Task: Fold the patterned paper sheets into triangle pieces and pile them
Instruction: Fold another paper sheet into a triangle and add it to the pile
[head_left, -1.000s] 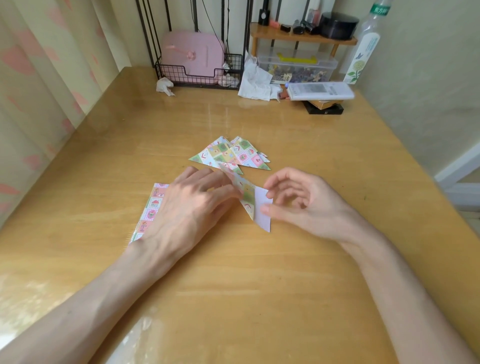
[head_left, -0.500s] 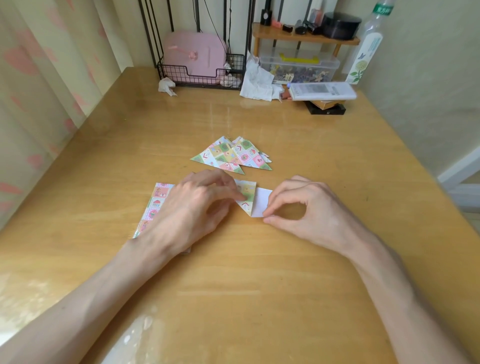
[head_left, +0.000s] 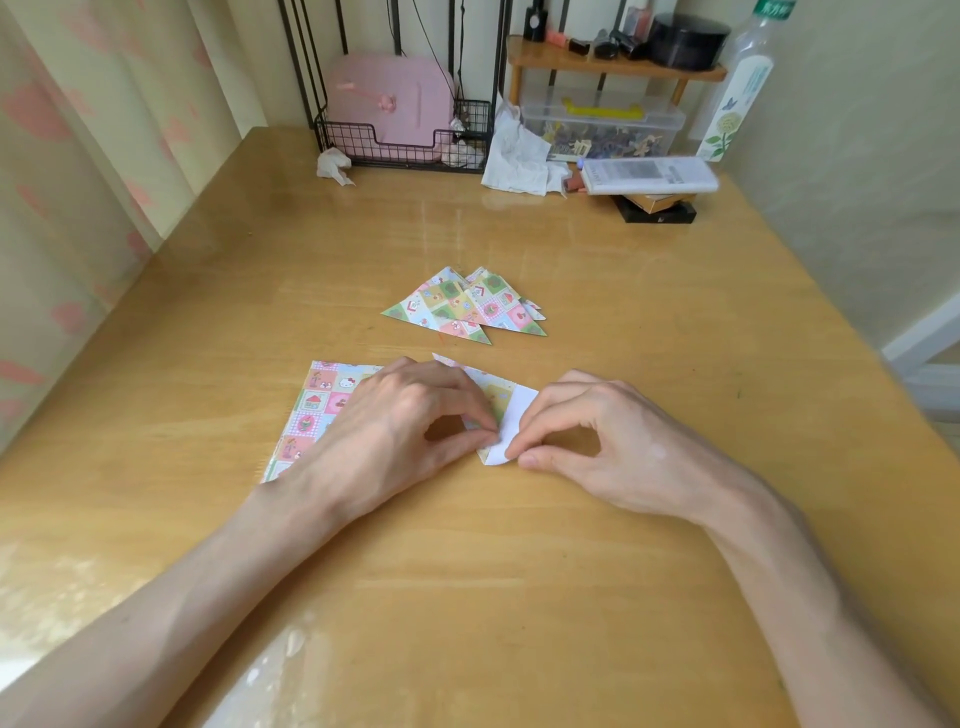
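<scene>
Looking in through the head camera, I start at the left, where a curtain (head_left: 78, 208) with pink blotches hangs beside the wooden table (head_left: 519, 597). The flat patterned sheets (head_left: 319, 410) lie left of centre, and the heel of the left hand (head_left: 395, 431) rests across them. That hand's fingers are curled, and its thumb and forefinger tips press together on the near edge of the half-folded piece (head_left: 511, 415). Just beyond the hands, nearer the middle of the table, sits the pile of folded triangles (head_left: 462, 309), overlapping one another and apart from both hands. The half-folded piece lies flat between the hands, patterned side on the left and a white flap turned up on the right. The right hand (head_left: 613, 441) meets it from the right, with thumb and forefinger pinched on the white flap and the other fingers arched above the wood. Along the far edge I see a crumpled tissue (head_left: 335, 165), a wire basket (head_left: 405, 143) holding a pink case (head_left: 389, 98), a clear box (head_left: 602, 122) and a bottle (head_left: 743, 88).
</scene>
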